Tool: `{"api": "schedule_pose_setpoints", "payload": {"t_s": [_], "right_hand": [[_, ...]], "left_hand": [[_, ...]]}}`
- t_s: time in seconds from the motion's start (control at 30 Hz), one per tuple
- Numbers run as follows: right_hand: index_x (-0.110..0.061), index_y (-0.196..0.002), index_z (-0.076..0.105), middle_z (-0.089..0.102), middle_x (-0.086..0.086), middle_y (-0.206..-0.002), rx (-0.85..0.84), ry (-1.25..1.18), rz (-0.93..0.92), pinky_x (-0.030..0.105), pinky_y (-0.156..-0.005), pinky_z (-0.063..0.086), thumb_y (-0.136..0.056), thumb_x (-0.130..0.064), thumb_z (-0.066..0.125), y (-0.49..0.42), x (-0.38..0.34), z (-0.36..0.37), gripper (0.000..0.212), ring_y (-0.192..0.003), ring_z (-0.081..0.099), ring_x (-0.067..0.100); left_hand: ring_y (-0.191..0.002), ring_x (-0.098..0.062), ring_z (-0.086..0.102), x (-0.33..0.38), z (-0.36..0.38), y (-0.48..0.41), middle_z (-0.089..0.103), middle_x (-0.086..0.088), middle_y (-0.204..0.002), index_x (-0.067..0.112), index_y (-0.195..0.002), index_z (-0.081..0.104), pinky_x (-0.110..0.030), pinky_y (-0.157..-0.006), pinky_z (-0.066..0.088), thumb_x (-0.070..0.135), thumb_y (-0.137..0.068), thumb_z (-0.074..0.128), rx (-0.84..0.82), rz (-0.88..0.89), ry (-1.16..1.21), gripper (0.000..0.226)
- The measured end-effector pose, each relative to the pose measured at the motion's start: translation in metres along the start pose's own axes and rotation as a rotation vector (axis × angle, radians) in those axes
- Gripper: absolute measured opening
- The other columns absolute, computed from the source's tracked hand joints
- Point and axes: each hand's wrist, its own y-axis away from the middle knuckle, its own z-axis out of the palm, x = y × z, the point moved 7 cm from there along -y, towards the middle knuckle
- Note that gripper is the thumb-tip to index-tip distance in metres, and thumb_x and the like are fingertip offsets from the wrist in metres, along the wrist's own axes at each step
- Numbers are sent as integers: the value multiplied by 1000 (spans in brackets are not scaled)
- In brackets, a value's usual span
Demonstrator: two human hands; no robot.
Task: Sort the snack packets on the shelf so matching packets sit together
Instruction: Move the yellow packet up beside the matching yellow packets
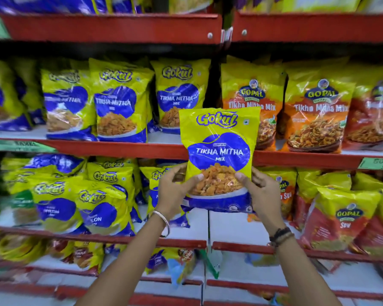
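Hands (219,191) hold Gokul packet (219,151).

This was a shop, a grocery aisle by the look of it. Red metal shelves (111,149) ran in tiers across two bays, each tier packed with many copies of the same branded goods: yellow-and-blue Gokul Tikha Mitha Mix packets (122,107) stood in a row on the left, orange Gopal Tikha Mitha Mix packets (316,113) on the right. A green shelf-edge label (378,163) was fixed to one shelf front.
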Motion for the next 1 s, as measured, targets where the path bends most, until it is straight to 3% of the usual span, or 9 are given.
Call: {"api": "schedule_pose_setpoints", "payload": {"t_s": [0.07,0.13,0.27,0.4,0.53,0.63,0.73,0.83,1.0], "right_hand": [[-27,-102,73,76,-7,-100,6,-14,14,24,-82,53,-73,-35,75,1,-1,1,31,-91,66,-3],[-19,-111,70,76,-1,-103,12,-8,18,37,-92,54,-72,-40,76,1,-3,3,45,-100,68,8],[-16,-116,68,76,1,-103,26,-10,15,44,-95,53,-72,-40,74,0,-7,6,50,-100,70,15],[-16,-118,67,75,0,-106,26,-15,2,43,-94,53,-72,-41,76,-9,-16,14,53,-103,69,14],[-13,-118,66,74,1,-110,9,-27,-69,31,-91,54,-71,-37,75,-41,-40,31,54,-105,68,10],[-13,-120,65,72,2,-114,8,-5,-129,28,-89,54,-69,-39,78,-74,-55,49,59,-107,67,10],[-13,-119,63,70,3,-115,5,14,-157,25,-86,54,-73,-26,79,-104,-58,69,50,-106,67,8],[-19,-118,59,69,4,-117,-20,48,-166,30,-89,55,-73,-22,80,-129,-49,92,50,-108,66,12],[-22,-116,60,70,-2,-109,-36,87,-119,16,-81,54,-74,-20,79,-151,-23,120,46,-94,65,-8]], "left_hand": [[-60,2,61,6,-3,-1,72,14,-67,18,-86,71,-14,-58,49,15,-69,82,-12,4,4,21],[-64,-6,65,8,-6,-1,74,15,-73,27,-87,71,-25,-62,56,29,-65,82,-16,-1,4,25],[-71,-23,69,9,-10,-3,76,4,-82,29,-90,72,-44,-69,59,45,-59,78,-12,-6,2,36],[-71,-18,67,16,-15,-12,76,2,-83,23,-93,71,-44,-70,57,46,-60,77,-8,25,1,41],[-72,-10,68,33,-28,-43,75,8,-79,19,-95,68,-31,-68,57,41,-62,77,-2,96,-9,41],[-77,-13,67,44,-42,-78,73,2,-85,18,-101,65,-36,-73,56,43,-64,76,23,148,-51,46],[-92,-21,66,48,-52,-110,70,-3,-99,21,-106,60,-41,-82,54,44,-66,73,56,185,-101,48],[-102,-28,64,33,-59,-141,67,-10,-110,19,-111,56,-49,-87,53,43,-67,71,88,167,-164,53],[-103,-29,64,7,-63,-173,68,-12,-107,9,-111,55,-48,-90,52,12,-76,73,62,74,-208,40]]}}
